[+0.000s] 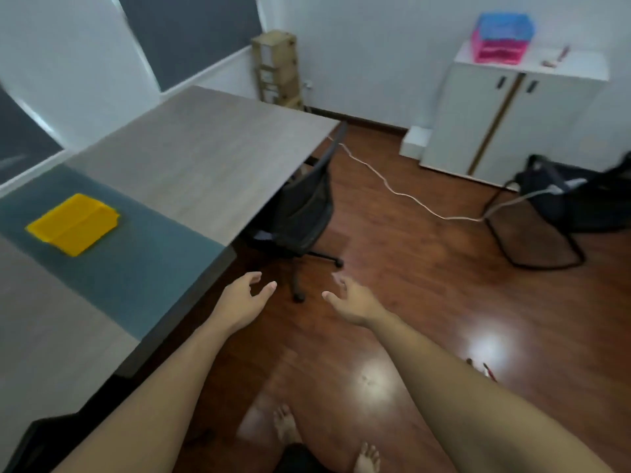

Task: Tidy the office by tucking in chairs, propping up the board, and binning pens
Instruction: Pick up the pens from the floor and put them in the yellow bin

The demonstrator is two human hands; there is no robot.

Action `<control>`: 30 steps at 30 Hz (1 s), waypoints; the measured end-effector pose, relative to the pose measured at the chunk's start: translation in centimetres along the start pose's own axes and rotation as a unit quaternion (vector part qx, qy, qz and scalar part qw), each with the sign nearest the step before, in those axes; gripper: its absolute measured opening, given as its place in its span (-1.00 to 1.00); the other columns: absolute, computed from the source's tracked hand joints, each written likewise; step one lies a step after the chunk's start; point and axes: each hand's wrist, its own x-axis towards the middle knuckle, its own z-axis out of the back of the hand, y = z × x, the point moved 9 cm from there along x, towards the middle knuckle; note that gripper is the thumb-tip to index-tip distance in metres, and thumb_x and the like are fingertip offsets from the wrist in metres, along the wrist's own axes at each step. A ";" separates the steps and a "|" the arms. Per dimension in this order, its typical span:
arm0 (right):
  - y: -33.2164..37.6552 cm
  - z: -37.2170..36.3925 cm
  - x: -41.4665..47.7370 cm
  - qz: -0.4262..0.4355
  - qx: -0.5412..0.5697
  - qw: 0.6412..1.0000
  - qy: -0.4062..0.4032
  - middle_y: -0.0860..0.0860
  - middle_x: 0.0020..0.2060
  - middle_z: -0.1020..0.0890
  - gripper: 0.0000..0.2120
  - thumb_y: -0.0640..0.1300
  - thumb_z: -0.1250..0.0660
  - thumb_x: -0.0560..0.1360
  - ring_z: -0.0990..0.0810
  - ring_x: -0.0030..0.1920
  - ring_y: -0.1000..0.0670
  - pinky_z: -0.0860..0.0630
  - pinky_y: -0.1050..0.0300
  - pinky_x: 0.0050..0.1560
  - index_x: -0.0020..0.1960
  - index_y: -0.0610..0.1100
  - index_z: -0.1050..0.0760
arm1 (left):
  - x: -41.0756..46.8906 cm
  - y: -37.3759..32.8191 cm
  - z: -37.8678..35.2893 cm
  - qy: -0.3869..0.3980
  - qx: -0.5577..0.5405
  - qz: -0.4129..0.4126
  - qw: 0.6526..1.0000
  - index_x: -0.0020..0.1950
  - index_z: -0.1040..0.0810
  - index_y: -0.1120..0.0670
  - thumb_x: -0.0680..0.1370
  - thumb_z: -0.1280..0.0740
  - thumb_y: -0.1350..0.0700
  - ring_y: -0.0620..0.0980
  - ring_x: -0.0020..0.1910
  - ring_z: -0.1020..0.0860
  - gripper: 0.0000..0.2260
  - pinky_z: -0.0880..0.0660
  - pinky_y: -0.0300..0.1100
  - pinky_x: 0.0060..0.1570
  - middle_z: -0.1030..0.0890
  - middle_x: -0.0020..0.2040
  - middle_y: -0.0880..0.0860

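A black mesh office chair [304, 206] stands pushed under the right edge of the long wooden desk [191, 165]. My left hand [244, 300] and my right hand [351, 300] reach forward over the floor, a short way in front of the chair's wheeled base, both open and holding nothing. A yellow bin [73, 224] sits on the desk's glass mat at the left. Red pens [486, 368] lie on the wooden floor at the right, beside my right forearm. More pens [556, 58] rest on top of the white cabinet.
A white cabinet [512, 121] with pink and blue trays [502, 39] stands against the far wall. A second black chair [560, 206] with a dark bag sits at the right, with a white cable [392, 186] trailing across the floor. Cardboard boxes [278, 68] fill the corner.
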 end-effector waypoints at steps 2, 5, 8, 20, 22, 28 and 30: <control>-3.7 2.3 -1.8 -0.033 0.020 0.999 -0.021 -0.14 0.66 -0.29 -0.16 0.29 -0.30 0.65 -0.30 0.63 -0.20 -0.31 -0.11 0.58 0.72 -0.17 -0.11 | 1.5 -3.4 -2.7 0.033 0.006 -0.026 0.999 0.66 -0.40 0.05 0.67 -0.33 -0.27 0.07 0.54 -0.50 -0.35 -0.45 0.00 0.47 -0.52 0.59 0.02; -9.4 5.4 -4.2 -0.091 0.048 0.993 -0.054 -0.15 0.66 -0.30 -0.13 0.32 -0.30 0.64 -0.31 0.62 -0.21 -0.32 -0.13 0.56 0.71 -0.16 -0.11 | 3.4 -8.4 -6.6 0.078 0.023 -0.068 0.994 0.65 -0.41 0.05 0.67 -0.34 -0.27 0.08 0.53 -0.51 -0.36 -0.45 0.00 0.47 -0.52 0.58 0.02; -15.1 8.3 -6.6 -0.152 0.076 0.979 -0.110 -0.16 0.62 -0.37 -0.14 0.34 -0.30 0.62 -0.37 0.59 -0.21 -0.35 -0.06 0.53 0.70 -0.17 -0.17 | 5.6 -13.3 -11.0 0.129 0.047 -0.117 0.984 0.64 -0.44 0.04 0.67 -0.35 -0.26 0.08 0.51 -0.52 -0.38 -0.45 0.01 0.47 -0.54 0.57 0.02; -29.8 13.4 -20.3 -0.354 0.142 0.884 -0.272 -0.17 0.56 -0.46 -0.30 0.17 -0.37 0.64 -0.42 0.56 -0.17 -0.34 0.06 0.45 0.62 -0.22 -0.33 | 9.0 -27.1 -27.8 0.316 0.144 -0.250 0.904 0.68 -0.36 -0.01 0.67 -0.29 -0.35 0.13 0.57 -0.46 -0.33 -0.44 0.13 0.51 -0.44 0.64 0.03; -31.4 14.0 -22.2 -0.368 0.154 0.871 -0.288 -0.17 0.53 -0.49 -0.34 0.14 -0.39 0.64 -0.47 0.52 -0.19 -0.38 0.06 0.41 0.60 -0.20 -0.35 | 8.5 -29.2 -30.2 0.334 0.149 -0.263 0.893 0.67 -0.37 0.01 0.67 -0.30 -0.32 0.14 0.56 -0.48 -0.34 -0.44 0.13 0.52 -0.45 0.63 0.04; -38.7 16.7 -24.6 -0.403 0.189 0.845 -0.294 -0.22 0.49 -0.53 -0.32 0.15 -0.40 0.62 -0.50 0.48 -0.22 -0.41 0.03 0.37 0.58 -0.22 -0.36 | 7.4 -34.8 -37.1 0.346 0.161 -0.288 0.878 0.62 -0.45 0.08 0.70 -0.35 -0.21 0.13 0.51 -0.53 -0.42 -0.45 -0.02 0.49 -0.53 0.58 0.08; -41.3 18.3 -24.6 -0.403 0.190 0.847 -0.290 -0.21 0.52 -0.50 -0.29 0.16 -0.41 0.62 -0.48 0.51 -0.21 -0.39 0.03 0.40 0.60 -0.23 -0.34 | 7.4 -36.4 -39.4 0.346 0.164 -0.283 0.879 0.62 -0.45 0.07 0.70 -0.35 -0.21 0.13 0.50 -0.54 -0.43 -0.45 -0.04 0.47 -0.54 0.57 0.08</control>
